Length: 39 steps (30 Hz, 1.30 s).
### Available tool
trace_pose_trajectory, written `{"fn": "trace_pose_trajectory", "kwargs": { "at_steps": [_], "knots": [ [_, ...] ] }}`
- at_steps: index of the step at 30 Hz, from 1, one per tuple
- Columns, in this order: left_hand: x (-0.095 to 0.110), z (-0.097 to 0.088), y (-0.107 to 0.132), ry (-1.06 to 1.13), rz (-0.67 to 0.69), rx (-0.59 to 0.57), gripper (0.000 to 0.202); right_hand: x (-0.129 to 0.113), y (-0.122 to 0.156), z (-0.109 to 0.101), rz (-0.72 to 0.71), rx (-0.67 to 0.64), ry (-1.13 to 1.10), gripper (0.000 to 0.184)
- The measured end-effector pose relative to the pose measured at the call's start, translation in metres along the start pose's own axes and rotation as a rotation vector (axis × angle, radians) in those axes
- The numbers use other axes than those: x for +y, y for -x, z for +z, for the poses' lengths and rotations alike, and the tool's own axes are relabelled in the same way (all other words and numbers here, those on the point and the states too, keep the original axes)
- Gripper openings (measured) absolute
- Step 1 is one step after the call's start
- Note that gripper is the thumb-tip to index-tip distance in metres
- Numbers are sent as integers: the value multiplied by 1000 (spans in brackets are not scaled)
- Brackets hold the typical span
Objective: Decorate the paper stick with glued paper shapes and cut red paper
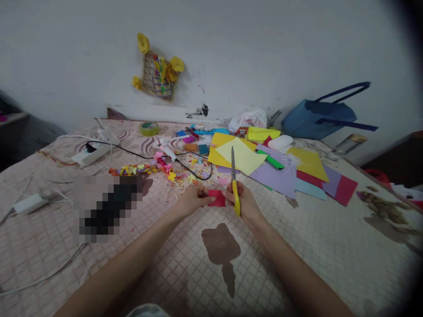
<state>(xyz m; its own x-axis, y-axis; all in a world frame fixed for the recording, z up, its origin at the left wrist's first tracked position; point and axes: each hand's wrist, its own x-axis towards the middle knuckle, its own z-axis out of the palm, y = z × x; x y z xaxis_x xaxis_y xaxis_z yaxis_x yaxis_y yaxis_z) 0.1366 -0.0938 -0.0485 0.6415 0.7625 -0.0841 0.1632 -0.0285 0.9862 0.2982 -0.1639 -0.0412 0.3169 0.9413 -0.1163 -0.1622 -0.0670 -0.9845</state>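
Between my two hands is a small red piece of paper [217, 199], held just above the patterned tablecloth [168, 268]. My left hand [194, 198] pinches its left edge with thumb and fingers. A pair of scissors [236, 200] with yellow handles is in my right hand [247, 203], its blades pointing up and away from me. The right fingertips also touch the paper's right edge. Just beyond the hands are scattered small paper scraps [196, 167]. A white glue gun [168, 152] with a black cord lies behind them.
Coloured paper sheets [269, 176] are spread at the right, with a green marker-like stick [271, 159] on top. A blue bag [317, 119] stands at the back right. On the left are a power strip [92, 152], a white adapter [31, 204] and cables. Green tape [148, 128] lies farther back.
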Motion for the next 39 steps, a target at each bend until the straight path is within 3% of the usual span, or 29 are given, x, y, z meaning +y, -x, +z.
{"fn": "trace_pose_trajectory", "kwargs": {
  "at_steps": [7, 12, 19, 21, 30, 39],
  "knots": [
    [2, 2, 3, -252, 82, 94, 30, 1, 0, 0, 24, -42, 2, 37],
    [1, 4, 3, -163, 117, 106, 23, 3, -2, -1, -6, 35, -10, 41],
    [2, 6, 7, -162, 203, 57, 54, 11, -6, -7, 26, 52, -107, 42],
    [4, 7, 8, -195, 218, 62, 54, 11, -5, -6, 29, 59, -98, 43],
    [4, 0, 3, 205, 82, -38, 49, 6, -2, -2, 54, 10, -72, 47],
    [5, 0, 5, 239, 10, 148, 21, 3, 3, 0, 60, -104, -56, 41]
  ]
}}
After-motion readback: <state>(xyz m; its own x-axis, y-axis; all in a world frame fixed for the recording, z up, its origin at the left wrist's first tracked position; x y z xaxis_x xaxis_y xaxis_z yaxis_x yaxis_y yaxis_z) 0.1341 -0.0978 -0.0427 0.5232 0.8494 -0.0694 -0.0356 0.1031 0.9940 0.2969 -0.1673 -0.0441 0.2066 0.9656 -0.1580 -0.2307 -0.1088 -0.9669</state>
